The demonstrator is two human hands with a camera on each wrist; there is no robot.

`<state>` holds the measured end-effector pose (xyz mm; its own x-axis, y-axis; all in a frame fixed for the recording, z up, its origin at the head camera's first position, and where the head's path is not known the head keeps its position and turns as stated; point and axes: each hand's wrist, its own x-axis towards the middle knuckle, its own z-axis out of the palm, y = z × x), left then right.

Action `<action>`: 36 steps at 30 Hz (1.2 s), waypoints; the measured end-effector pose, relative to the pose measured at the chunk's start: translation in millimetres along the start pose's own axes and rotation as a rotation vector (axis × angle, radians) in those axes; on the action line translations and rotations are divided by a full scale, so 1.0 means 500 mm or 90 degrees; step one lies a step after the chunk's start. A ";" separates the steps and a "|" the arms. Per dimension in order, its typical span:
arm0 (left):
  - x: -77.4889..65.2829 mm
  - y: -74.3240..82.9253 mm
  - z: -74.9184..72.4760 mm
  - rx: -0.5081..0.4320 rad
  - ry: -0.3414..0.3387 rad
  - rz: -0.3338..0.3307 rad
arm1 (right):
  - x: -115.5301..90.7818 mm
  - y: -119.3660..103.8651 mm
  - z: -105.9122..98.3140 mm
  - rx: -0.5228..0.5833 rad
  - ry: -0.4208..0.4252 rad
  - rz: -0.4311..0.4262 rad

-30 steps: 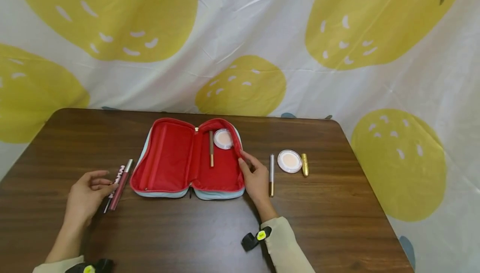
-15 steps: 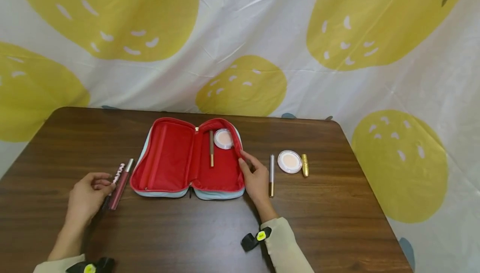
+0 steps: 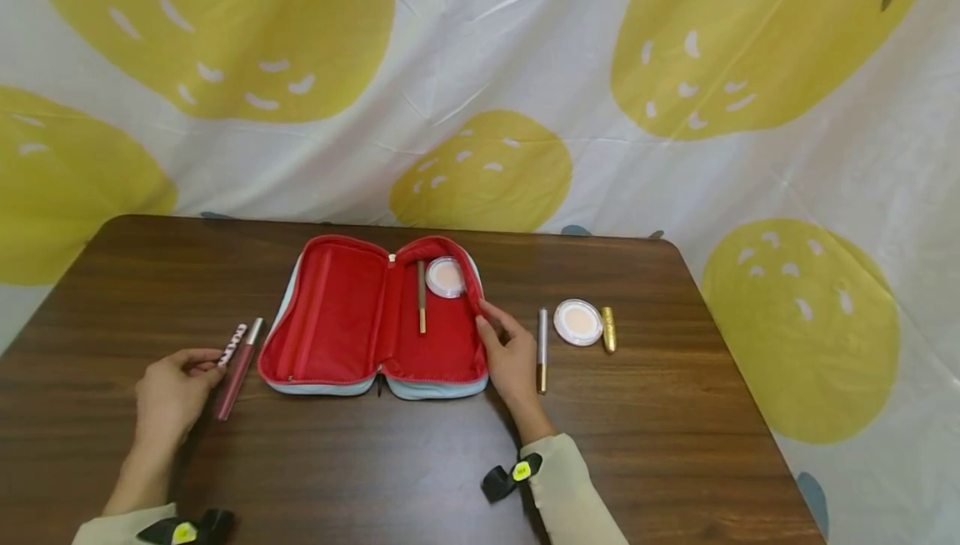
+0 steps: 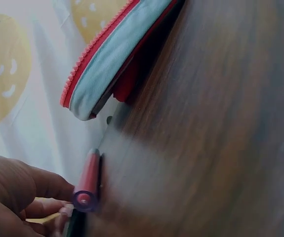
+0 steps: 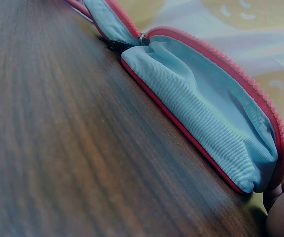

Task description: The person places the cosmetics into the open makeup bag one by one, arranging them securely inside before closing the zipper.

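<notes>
A red-lined, pale blue zip pouch (image 3: 322, 320) lies unfolded on the table. My right hand (image 3: 513, 362) grips its right edge, thumb inside the rim; the right wrist view shows fingers at that pouch (image 5: 196, 103) corner. In the pouch's right half lie a brown-and-gold pencil-like tube (image 3: 422, 295) and a round compact (image 3: 446, 277). Left of the pouch, my left hand (image 3: 172, 395) pinches a slim pink-and-white patterned stick (image 3: 234, 343), its lower part hidden by the fingers. Beside it lies a pink lip gloss tube (image 3: 240, 374), also close to the fingers in the left wrist view.
Right of the pouch lie a silver-and-gold tube (image 3: 542, 349), a second round compact (image 3: 578, 322) and a small gold tube (image 3: 608, 330). The wooden table (image 3: 390, 478) ends at the back against a lemon-patterned curtain (image 3: 480, 170).
My left fingers have closed on the patterned stick and drawn it slightly left, away from the lip gloss. My right hand keeps its hold on the pouch edge.
</notes>
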<state>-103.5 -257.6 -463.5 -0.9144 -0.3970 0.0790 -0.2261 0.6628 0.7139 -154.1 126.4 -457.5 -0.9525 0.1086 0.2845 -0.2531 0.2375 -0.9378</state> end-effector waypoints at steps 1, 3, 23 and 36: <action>-0.001 -0.001 0.002 -0.005 0.009 0.000 | 0.000 0.000 0.000 -0.001 0.000 0.002; -0.001 -0.005 0.005 -0.018 0.031 -0.001 | -0.001 -0.001 0.000 -0.001 0.000 0.003; 0.000 -0.021 0.015 -0.062 0.105 -0.023 | 0.000 -0.001 0.001 0.007 0.001 0.008; 0.001 -0.019 0.014 -0.028 0.110 0.005 | -0.001 0.000 0.000 -0.007 0.001 -0.003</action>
<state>-104.1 -259.6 -475.3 -0.8437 -0.4976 0.2011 -0.2007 0.6400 0.7417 -153.8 126.2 -457.8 -0.9512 0.1088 0.2887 -0.2551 0.2489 -0.9343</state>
